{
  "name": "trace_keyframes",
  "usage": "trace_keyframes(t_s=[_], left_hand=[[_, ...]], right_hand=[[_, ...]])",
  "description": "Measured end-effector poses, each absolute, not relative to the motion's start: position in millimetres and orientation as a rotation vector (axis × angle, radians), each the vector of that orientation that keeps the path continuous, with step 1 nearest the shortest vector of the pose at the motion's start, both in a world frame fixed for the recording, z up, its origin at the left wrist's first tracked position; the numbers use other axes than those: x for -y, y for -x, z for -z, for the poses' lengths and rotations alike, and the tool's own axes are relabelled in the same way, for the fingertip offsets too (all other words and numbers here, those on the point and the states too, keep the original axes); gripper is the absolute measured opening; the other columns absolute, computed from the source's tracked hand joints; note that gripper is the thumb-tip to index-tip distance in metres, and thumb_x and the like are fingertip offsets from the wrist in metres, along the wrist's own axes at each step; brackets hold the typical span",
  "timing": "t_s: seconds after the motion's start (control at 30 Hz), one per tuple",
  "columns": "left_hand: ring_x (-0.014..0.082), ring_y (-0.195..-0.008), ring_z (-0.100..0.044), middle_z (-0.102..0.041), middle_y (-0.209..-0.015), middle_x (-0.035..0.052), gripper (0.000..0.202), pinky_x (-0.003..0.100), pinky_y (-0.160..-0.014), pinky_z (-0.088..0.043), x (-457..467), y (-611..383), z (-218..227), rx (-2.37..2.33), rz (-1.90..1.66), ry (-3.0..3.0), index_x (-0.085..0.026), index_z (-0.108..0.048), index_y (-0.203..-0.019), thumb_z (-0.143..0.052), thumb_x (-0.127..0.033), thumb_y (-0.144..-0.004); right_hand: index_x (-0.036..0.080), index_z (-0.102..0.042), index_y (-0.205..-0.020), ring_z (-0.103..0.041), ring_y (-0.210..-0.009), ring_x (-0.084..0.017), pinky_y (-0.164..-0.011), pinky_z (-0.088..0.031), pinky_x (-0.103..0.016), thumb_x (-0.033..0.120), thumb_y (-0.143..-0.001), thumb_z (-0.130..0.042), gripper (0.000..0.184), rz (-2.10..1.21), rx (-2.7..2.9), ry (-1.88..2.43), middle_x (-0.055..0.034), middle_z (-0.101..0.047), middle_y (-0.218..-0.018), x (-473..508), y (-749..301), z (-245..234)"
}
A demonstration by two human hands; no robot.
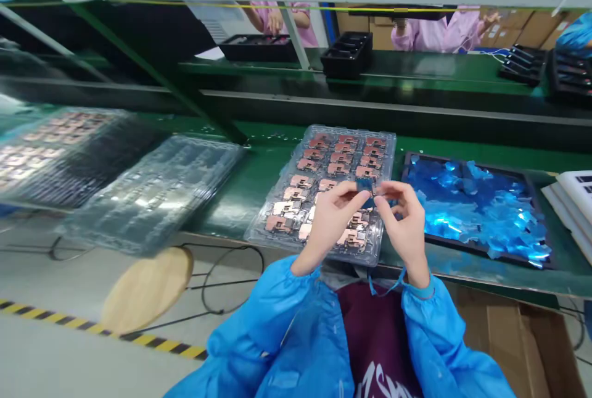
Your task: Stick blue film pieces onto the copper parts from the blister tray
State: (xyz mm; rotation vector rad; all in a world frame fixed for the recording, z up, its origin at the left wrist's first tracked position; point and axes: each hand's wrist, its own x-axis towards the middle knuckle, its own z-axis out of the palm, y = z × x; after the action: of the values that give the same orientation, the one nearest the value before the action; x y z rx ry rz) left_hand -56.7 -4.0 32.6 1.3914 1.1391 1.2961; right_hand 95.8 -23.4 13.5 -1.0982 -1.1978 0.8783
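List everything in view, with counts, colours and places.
Blister tray: 1, clear, holding copper-coloured parts, bench centre
Blister trays: 2, clear, bench left, blurred
Shallow tray: 1, black, bench right, holding blue film
Stacked trays: white, right edge
Tray stacks: 4, black, far bench
Round seat: 1, wooden, floor left
Co-workers: 2, pink gowns, beyond far bench
Small blue part: 1, between both hands
Left hand: 1, bare, pinching it
Right hand: 1, bare, pinching it
Sleeves: 2, blue, foreground

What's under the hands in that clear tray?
Below the left hand and right hand lies the clear plastic tray with rows of copper-coloured parts; the pockets beneath them are hidden.
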Motion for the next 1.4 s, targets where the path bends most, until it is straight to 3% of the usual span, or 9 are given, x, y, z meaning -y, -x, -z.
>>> trace_keyframes(t_s=[0.07, 0.2, 0.37, 0.47, 0.6, 0.9, 1.03, 1.23, 1.4], left_hand=[[0.0193, -0.084, -0.069, -0.074, -0.087, 0.0041, 0.011, 0.029, -0.076, -0.057, 7.2, 57.0, -31.1, -1.132, -1.279, -1.536, -0.019, -0.079, -0.085, -0.078, -0.029, -0.09], [0.0183, -0.087, -0.067, -0.073, -0.091, 0.0045, 0.009, 0.027, -0.075, -0.055, 12.0, 60.8, -34.7, -1.096, -1.258, -1.762, -0.02, -0.081, -0.089, -0.074, -0.022, -0.095], [0.0179, -0.085, -0.066, -0.07, -0.088, 0.0035, 0.009, 0.028, -0.077, -0.054, 14.2, 62.0, -35.4, -1.077, -1.257, -1.925, -0.021, -0.081, -0.091, -0.074, -0.017, -0.095], [0.0169, -0.081, -0.065, -0.07, -0.087, 0.003, 0.009, 0.027, -0.072, -0.054, 12.8, 59.5, -29.0, -1.094, -1.254, -1.879, -0.021, -0.082, -0.092, -0.073, -0.019, -0.096], [0.0168, -0.078, -0.065, -0.069, -0.086, 0.0029, 0.01, 0.026, -0.066, -0.054, 9.0, 54.5, -19.0, -1.113, -1.279, -1.744, -0.022, -0.084, -0.098, -0.076, -0.024, -0.094], [0.0232, -0.1, -0.073, -0.081, -0.113, 0.0087, 0.032, 0.034, -0.086, -0.062, 4.6, 52.0, -3.2, -1.081, -1.145, -1.232, -0.021, -0.087, -0.109, -0.088, -0.043, -0.086], [0.0225, -0.096, -0.075, -0.082, -0.108, 0.0076, 0.037, 0.034, -0.084, -0.064, 0.2, 50.8, -3.7, -0.962, -1.108, -0.952, -0.021, -0.086, -0.102, -0.096, -0.046, -0.077], [0.0207, -0.095, -0.075, -0.08, -0.112, 0.01, 0.03, 0.03, -0.08, -0.065, -10.2, 50.0, -7.6, -0.851, -1.081, -0.807, -0.018, -0.083, -0.103, -0.092, -0.038, -0.082], [0.0178, -0.095, -0.074, -0.078, -0.105, 0.0079, 0.018, 0.029, -0.086, -0.065, -21.7, 50.4, 0.6, -0.932, -1.232, -0.704, -0.018, -0.077, -0.098, -0.085, -0.03, -0.086]], right_hand=[[0.026, -0.074, -0.124, -0.073, -0.093, -0.018, -0.059, -0.056, -0.026, 0.035, -0.095, -0.077, 0.03, -0.706, 1.334, 1.102, -0.0075, -0.075, -0.121, 22.2, -102.6, -19.3], [0.024, -0.08, -0.099, -0.07, -0.084, -0.017, -0.064, -0.054, -0.028, 0.029, -0.098, -0.075, 0.006, -0.613, 1.46, 1.054, -0.0028, -0.077, -0.095, 20.2, -112.5, -23.9], [0.022, -0.077, -0.094, -0.07, -0.081, -0.016, -0.071, -0.055, -0.03, 0.027, -0.107, -0.064, 0.019, -0.535, 1.475, 1.072, -0.0019, -0.076, -0.089, 21.6, -114.6, -18.2], [0.022, -0.078, -0.101, -0.072, -0.088, -0.018, -0.077, -0.057, -0.032, 0.027, -0.11, -0.058, 0.023, -0.46, 1.517, 1.071, -0.0039, -0.077, -0.094, 21.4, -115.2, -15.6], [0.026, -0.079, -0.12, -0.069, -0.107, -0.023, -0.085, -0.06, -0.038, 0.027, -0.107, -0.067, 0.018, -0.172, 1.587, 1.101, -0.0091, -0.075, -0.114, 20.4, -114.1, -10.1], [0.027, -0.082, -0.105, -0.069, -0.092, -0.02, -0.081, -0.059, -0.036, 0.019, -0.104, -0.07, 0.014, 0.189, 1.61, 1.137, -0.0061, -0.077, -0.097, 16.4, -117.1, 13.4], [0.028, -0.081, -0.109, -0.069, -0.094, -0.021, -0.084, -0.06, -0.037, 0.018, -0.104, -0.07, 0.017, 0.124, 1.657, 1.114, -0.0065, -0.078, -0.099, 20.5, -120.6, 13.7], [0.03, -0.078, -0.11, -0.073, -0.104, -0.026, -0.093, -0.062, -0.048, 0.021, -0.105, -0.064, 0.018, -0.14, 1.646, 1.082, -0.0069, -0.08, -0.107, 28.5, -125.6, 9.7], [0.026, -0.072, -0.103, -0.073, -0.092, -0.024, -0.079, -0.06, -0.041, 0.02, -0.104, -0.062, 0.011, -0.188, 1.446, 1.039, -0.0067, -0.077, -0.097, 35.0, -121.3, 14.3]])
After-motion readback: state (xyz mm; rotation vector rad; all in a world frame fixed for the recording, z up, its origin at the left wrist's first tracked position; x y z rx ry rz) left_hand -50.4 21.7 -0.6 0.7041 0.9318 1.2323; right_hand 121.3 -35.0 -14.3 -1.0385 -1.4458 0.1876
